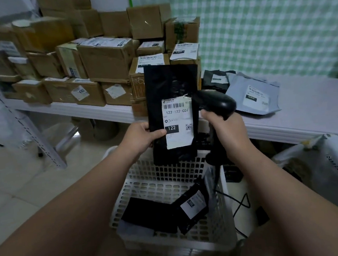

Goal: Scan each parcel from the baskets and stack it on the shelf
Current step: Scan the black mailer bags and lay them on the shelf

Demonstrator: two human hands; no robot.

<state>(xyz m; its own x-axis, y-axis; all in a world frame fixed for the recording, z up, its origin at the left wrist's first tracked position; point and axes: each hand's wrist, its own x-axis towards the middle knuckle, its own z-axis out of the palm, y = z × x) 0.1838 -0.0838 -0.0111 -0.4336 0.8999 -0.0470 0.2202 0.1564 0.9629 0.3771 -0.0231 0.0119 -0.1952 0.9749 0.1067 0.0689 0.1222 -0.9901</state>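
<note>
A long white shelf [306,120] runs across the room. Its left half is piled with taped cardboard boxes [105,60], stacked several high up to the back wall. Below the shelf's front edge stands our white perforated basket [168,181].

Over the basket's far rim we hold a black parcel [170,82] upright, in front of the right end of the box pile. Our left hand [144,135] clamps it at the lower left edge. The thumb lies across the front and the fingers are curled behind it. The rest of the parcel rises above that hand.

A grey mailer [253,98] lies flat near the shelf's front edge, to the right of the boxes. A black mailer [215,81] sits just behind it. In the basket's bottom lie two more black parcels [151,215], tilted against each other.

Our right hand [223,131] is wrapped round the grip of a black scanner [219,103]. Its head is just beside the held parcel's right edge and turned toward it. Whether the two touch we cannot tell. A black cable [240,203] trails down from the grip, outside the basket's right wall.

A white label [179,123] covers the parcel's lower front, reading 122-122-C07, with its left edge at our thumb.
</note>
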